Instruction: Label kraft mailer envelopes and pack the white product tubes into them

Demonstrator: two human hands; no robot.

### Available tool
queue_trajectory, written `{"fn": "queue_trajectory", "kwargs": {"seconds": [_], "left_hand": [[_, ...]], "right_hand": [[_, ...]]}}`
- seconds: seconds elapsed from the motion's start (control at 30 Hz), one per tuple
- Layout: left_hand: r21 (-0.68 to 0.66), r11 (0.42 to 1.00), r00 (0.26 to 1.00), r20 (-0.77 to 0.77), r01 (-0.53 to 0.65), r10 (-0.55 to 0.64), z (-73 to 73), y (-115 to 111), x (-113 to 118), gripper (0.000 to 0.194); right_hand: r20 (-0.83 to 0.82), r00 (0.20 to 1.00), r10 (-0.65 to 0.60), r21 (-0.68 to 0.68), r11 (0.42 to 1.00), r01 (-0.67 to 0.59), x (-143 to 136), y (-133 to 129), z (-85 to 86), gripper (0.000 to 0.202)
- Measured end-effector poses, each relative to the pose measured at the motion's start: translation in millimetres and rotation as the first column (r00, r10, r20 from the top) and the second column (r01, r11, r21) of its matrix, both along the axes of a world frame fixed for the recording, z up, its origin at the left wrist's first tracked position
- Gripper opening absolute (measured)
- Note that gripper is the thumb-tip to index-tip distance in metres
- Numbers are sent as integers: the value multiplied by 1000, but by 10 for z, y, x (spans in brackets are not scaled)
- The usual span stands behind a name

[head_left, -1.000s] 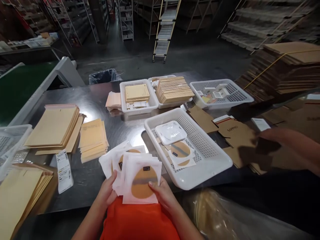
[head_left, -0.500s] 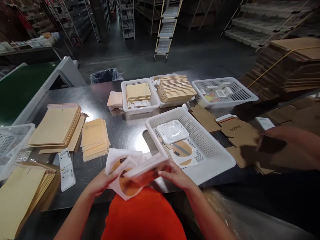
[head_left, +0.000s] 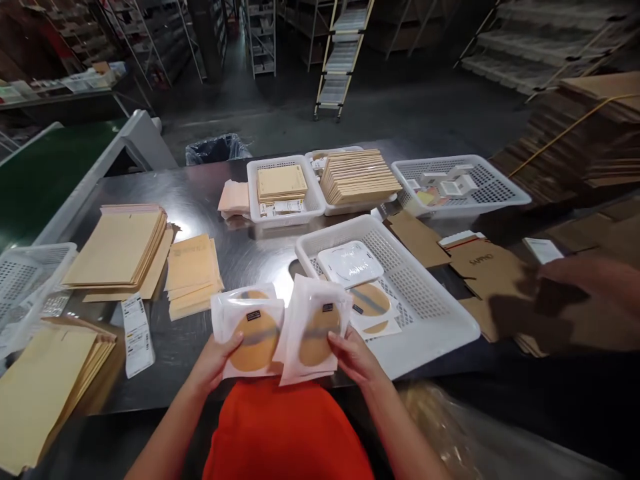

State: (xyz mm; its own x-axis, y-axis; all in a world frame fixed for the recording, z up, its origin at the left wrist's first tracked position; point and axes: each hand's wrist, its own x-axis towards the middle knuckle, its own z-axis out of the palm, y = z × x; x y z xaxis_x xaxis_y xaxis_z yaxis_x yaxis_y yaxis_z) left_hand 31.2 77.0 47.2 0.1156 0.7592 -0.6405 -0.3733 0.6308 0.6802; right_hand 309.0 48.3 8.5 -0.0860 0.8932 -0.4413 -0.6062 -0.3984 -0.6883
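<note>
Pinched between thumb and fingers of my left hand is a white packet with a round tan window and a small black label. My right hand grips similar packets, apparently more than one layered together. The two lots sit side by side above the table's front edge, their inner edges nearly meeting. Just beyond my right hand stands a white perforated basket. In it lie more round-window packets and a shiny white plastic-wrapped pack.
Padded envelopes, smaller envelopes and a label strip lie left. Behind are baskets of envelopes and small boxes. Flat brown cardboard mailers lie right, where another person's hand reaches in. A green conveyor runs left.
The packets in my hands have turned from tilted and overlapping to upright, faces toward me, in two side-by-side lots. The view has shifted slightly left.
</note>
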Motion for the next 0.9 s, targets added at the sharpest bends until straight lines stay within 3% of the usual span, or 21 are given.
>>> {"fn": "queue_trajectory", "kwargs": {"seconds": [0.1,0.2,0.3,0.4,0.5,0.57,0.63,0.7,0.73,0.77,0.83,0.9], "left_hand": [[20,1000,998,60,-3,2,-22,-76,232,72],[-34,999,999,49,-9,11,-5,-119,357,52],[-97,991,994,-68,-97,91,10,-74,257,39],[15,995,983,-152,-98,100,10,40,-49,28],[100,990,937,-342,103,-63,33,156,-352,16],[85,949,841,-492,304,-226,72,210,-424,12],[38,847,728,-533,530,-432,122,253,-368,22],[23,712,637,-469,702,-612,162,300,-243,22],[34,666,616,-419,745,-667,171,326,-183,20],[50,660,629,-366,749,-686,171,352,-137,19],[66,763,755,-224,643,-617,138,393,-105,19],[43,896,897,3,441,-442,67,391,-132,33]], "right_hand": [[-38,997,60,6,998,-60,-242,-13,-76,45],[-83,992,99,2,995,-99,-480,-112,-185,49],[-102,992,70,-11,997,-72,-541,-223,-242,54],[-37,999,-6,-33,999,5,-385,-271,-248,56],[35,999,-33,-23,999,33,-143,-252,-220,59],[70,997,19,24,999,-21,-36,-198,-171,55],[126,982,143,84,984,-154,-26,-115,-102,45],[196,944,264,131,947,-292,-113,-18,-41,39],[213,930,300,145,931,-334,-180,27,-25,39],[208,926,317,155,924,-351,-254,65,-23,41],[131,944,303,165,932,-322,-397,108,-62,48],[7,969,246,156,957,-244,-515,105,-143,57]]}}
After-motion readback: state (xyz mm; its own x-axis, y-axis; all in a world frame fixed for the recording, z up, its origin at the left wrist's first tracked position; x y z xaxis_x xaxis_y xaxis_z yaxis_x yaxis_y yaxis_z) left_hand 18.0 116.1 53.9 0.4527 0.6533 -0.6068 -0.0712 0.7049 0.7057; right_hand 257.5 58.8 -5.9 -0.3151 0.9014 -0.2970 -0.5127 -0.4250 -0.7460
